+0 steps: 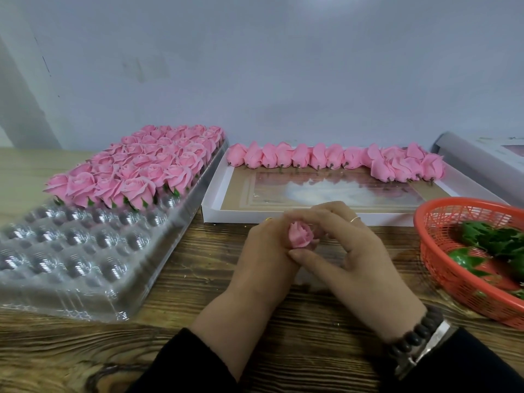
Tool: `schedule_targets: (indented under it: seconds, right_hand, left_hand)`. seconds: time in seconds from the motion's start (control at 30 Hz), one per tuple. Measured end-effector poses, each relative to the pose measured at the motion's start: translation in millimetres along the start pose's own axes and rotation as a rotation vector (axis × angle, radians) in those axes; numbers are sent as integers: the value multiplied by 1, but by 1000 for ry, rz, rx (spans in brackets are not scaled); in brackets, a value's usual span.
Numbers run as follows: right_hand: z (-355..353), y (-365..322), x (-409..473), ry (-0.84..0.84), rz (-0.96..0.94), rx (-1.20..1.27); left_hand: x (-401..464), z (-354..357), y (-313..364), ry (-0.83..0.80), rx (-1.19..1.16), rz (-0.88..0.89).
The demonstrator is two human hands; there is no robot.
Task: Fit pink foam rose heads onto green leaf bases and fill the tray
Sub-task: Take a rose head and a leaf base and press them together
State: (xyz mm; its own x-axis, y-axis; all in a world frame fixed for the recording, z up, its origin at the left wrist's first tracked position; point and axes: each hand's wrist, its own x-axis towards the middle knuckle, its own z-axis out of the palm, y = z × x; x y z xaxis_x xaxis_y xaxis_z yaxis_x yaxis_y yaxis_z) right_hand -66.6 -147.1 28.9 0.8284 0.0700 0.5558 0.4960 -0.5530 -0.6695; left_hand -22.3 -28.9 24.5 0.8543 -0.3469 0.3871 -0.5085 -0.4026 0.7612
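Between your two hands, just above the counter [198, 293], sits the pink rose head [301, 237] you are working on: your left hand [263, 259] curls around it from below and from the left, and your right hand [348, 251] closes over it from the right, thumb laid under the bloom and fingers arched across the top. Both hands are clasped on the flower, so neither is free. No green shows under the petals from here, so I cannot tell whether a leaf base is already seated; the step looks like pressing the head onto its base. Keep the grip on the lower part of the bloom, since foam petals probably crease if you squeeze the tip, and push straight along the stem axis instead of twisting hard. Check that the leaf points spread evenly around the bloom before you let go. To the left of your left hand lies the clear tray [85, 251], its far rows filled with finished roses [136, 168] and its near pockets open, so the next free pocket is likely the one just in front of the filled rows; set the flower upright there. Beyond your hands the white box [215, 205] holds the bare rose heads [334, 158] along its far edge, and to the right of your right hand the red basket [431, 251] holds the green leaf bases [493, 236] for the next pick.
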Motion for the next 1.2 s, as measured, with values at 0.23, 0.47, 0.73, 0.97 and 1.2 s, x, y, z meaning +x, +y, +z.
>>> schedule_targets:
  seconds: [0.23, 0.47, 0.73, 0.97, 1.2]
  right_hand:
    - [-5, 2, 1, 103, 120, 192]
    - [-13, -1, 2, 48, 100, 166]
    - [-11, -8, 2, -87, -13, -50]
    - [5, -14, 1, 290, 182, 344]
    - [17, -13, 4, 225, 192, 200]
  left_hand:
    - [-2, 0, 3, -132, -177, -52]
    - [-2, -6, 0, -235, -113, -175]
    - [-4, -7, 4, -289, -198, -140]
    - [-5, 10, 8, -180, -248, -93]
    - [-7, 22, 13, -161, -371, -6]
